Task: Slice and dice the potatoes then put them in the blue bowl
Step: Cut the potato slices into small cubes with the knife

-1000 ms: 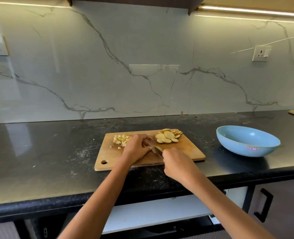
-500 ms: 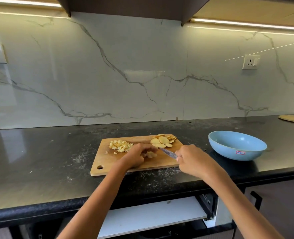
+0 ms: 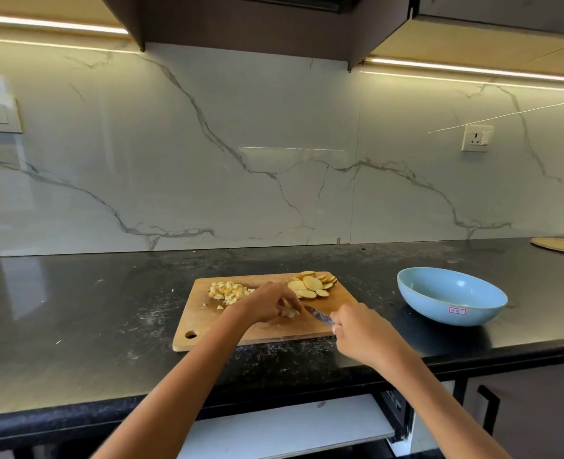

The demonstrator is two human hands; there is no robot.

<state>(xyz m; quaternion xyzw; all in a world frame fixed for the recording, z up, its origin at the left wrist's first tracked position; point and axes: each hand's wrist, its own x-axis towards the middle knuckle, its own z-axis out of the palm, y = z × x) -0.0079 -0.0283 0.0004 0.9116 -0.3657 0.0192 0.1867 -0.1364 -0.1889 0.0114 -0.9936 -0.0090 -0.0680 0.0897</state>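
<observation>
Lying on the black countertop (image 3: 75, 319), the wooden cutting board (image 3: 204, 321) carries everything being worked: a heap of diced potato (image 3: 229, 290) sits toward its far left, and a fan of round potato slices (image 3: 312, 284) lies at its far right corner. Between the two piles the left hand (image 3: 267, 304) curls down over a small pale potato piece (image 3: 290, 313), fingertips pinching it against the board. Just to the right, the knife (image 3: 318, 315) angles across the board with its tip close to those fingertips (the blade looks mottled), and the right hand (image 3: 361, 332) is clenched round its handle near the board's front right edge. Farther right, apart from the board, the blue bowl (image 3: 452, 309) stands on the counter, a small red-and-white sticker (image 3: 457, 311) on its near wall.
</observation>
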